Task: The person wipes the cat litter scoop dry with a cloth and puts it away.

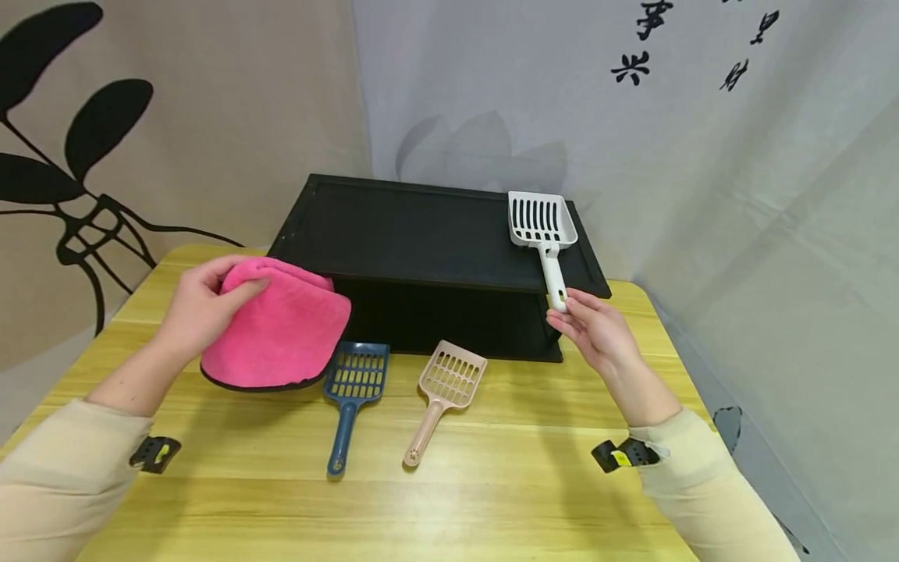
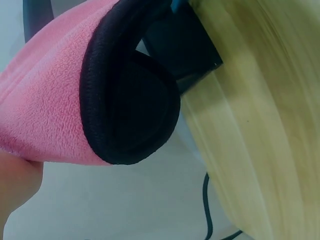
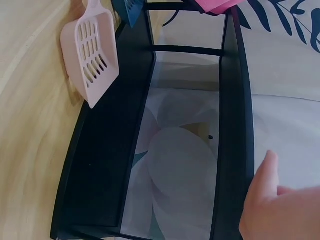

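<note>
My left hand (image 1: 204, 304) grips a folded pink cloth (image 1: 281, 332) with black edging, thumb on its near face, above the left part of the table. In the left wrist view the cloth (image 2: 55, 95) shows its fuzzy pile and thick black trim. A white litter scoop (image 1: 544, 222) lies at the right end of the black two-tier rack's top (image 1: 407, 234), its handle jutting past the front edge. The fingers of my right hand (image 1: 597, 328) pinch the end of that handle. The right wrist view shows the thumb of that hand (image 3: 272, 200) beside the rack, with the white scoop out of sight.
On the wooden table (image 1: 449, 523), in front of the rack, lie a blue litter scoop (image 1: 344, 429) and a beige-pink one (image 1: 434, 417), handles toward me. The rack's lower shelf (image 1: 449, 320) sits under its top. A pale curtain (image 1: 463, 94) hangs behind.
</note>
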A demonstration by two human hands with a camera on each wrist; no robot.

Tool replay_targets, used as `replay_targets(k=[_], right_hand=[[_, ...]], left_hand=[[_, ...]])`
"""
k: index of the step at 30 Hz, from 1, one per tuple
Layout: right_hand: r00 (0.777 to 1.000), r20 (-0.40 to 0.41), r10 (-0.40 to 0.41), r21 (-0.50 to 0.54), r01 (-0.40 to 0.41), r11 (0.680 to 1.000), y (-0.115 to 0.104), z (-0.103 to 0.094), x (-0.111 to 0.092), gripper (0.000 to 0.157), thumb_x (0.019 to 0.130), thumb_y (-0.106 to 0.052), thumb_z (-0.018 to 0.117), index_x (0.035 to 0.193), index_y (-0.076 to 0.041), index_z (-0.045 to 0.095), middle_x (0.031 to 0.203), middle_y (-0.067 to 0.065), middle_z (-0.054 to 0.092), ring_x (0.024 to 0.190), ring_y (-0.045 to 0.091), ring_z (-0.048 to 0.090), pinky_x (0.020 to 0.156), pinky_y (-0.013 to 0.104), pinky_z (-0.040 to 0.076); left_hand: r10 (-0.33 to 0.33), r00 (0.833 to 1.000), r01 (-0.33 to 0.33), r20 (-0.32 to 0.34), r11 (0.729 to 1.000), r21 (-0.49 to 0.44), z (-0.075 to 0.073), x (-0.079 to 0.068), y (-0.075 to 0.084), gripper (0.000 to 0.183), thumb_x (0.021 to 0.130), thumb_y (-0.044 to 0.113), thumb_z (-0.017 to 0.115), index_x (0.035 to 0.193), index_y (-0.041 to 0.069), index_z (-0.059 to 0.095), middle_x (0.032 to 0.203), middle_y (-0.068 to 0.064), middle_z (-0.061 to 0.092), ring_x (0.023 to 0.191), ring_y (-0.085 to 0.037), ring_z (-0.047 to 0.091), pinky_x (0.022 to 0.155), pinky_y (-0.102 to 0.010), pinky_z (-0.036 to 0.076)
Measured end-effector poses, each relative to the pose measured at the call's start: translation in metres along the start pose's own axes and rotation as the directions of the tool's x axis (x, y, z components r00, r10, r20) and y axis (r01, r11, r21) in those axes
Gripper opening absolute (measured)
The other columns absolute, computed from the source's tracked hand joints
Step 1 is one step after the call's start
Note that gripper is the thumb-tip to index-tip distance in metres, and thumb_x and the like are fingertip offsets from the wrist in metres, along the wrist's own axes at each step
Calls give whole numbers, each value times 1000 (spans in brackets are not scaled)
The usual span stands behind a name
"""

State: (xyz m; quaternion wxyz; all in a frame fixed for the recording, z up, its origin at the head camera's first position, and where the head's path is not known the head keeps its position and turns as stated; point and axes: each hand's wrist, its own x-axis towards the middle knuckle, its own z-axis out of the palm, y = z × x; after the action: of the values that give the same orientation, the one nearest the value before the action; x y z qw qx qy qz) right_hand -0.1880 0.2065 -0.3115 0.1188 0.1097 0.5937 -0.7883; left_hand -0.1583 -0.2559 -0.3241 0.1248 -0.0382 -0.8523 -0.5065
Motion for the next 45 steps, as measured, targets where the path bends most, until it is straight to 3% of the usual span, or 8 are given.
replay_targets(k=[6, 10, 14, 21, 32, 35, 39, 45], right_hand=[[999, -28, -43, -3, 42, 999, 1, 3, -1, 48, 95, 0, 44, 141, -2, 29, 113, 8, 43, 78, 7, 66, 75, 19, 54], [996, -55, -73, -19, 72, 997, 3, 5, -1, 28, 94, -2, 50, 120, -7, 43, 106, 7, 48, 76, 8, 67, 73, 21, 55], [995, -51, -91, -99, 86, 991, 4, 3, -4, 14, 96, -11, 49, 110, -12, 45, 102, 1, 53, 78, 6, 66, 73, 22, 55], [997, 11, -77, -189, 78, 979, 10, -9, -17, 21, 98, -18, 46, 117, -10, 40, 94, -3, 56, 83, 7, 65, 75, 24, 55], [993, 117, -34, -209, 58, 976, 24, -13, -21, 15, 99, -23, 44, 108, -10, 44, 85, -6, 61, 82, 8, 65, 75, 26, 55], [978, 206, 39, -228, 9, 974, 41, -10, -18, 13, 100, -22, 41, 100, -13, 51, 83, -6, 63, 80, 9, 65, 75, 27, 55], [935, 309, 172, -260, -91, 961, 75, 0, -13, 17, 100, -20, 41, 94, -16, 57, 82, -4, 66, 79, 10, 66, 77, 33, 55], [873, 346, 345, -381, -206, 901, 127, 23, -14, 40, 97, -24, 45, 121, 9, 46, 87, 2, 63, 80, 15, 66, 79, 38, 55]], left_hand=[[0, 1000, 1, -14, 999, 35, -2, -1, -2, 22, 89, 23, 63, 111, 25, 62, 89, 24, 56, 70, 1, 52, 59, -12, 45], [-6, 1000, 7, -19, 999, 49, -3, -2, -4, 24, 90, 24, 63, 114, 21, 61, 89, 24, 56, 71, 2, 52, 60, -11, 46], [-15, 1000, 16, -21, 999, 45, -5, -3, -5, 23, 90, 25, 62, 113, 23, 61, 89, 23, 55, 71, 1, 52, 59, -12, 46], [-39, 999, 40, -33, 999, 28, -10, -3, -7, 18, 90, 25, 62, 104, 35, 59, 85, 21, 55, 66, 2, 52, 56, -13, 46], [-67, 997, 68, -35, 996, 48, -13, -8, -9, 17, 91, 27, 60, 106, 33, 58, 87, 20, 53, 68, 2, 51, 58, -12, 46], [-72, 997, 75, -40, 995, 62, -14, -9, -9, 15, 91, 29, 60, 106, 32, 57, 88, 19, 52, 68, 2, 51, 57, -13, 46], [-71, 996, 74, -47, 995, 69, -15, -10, -10, 15, 91, 29, 60, 105, 32, 57, 87, 18, 51, 67, 2, 51, 57, -13, 46], [-63, 997, 66, -51, 996, 63, -15, -11, -13, 16, 91, 28, 61, 106, 31, 58, 87, 18, 52, 66, 2, 52, 57, -13, 46]])
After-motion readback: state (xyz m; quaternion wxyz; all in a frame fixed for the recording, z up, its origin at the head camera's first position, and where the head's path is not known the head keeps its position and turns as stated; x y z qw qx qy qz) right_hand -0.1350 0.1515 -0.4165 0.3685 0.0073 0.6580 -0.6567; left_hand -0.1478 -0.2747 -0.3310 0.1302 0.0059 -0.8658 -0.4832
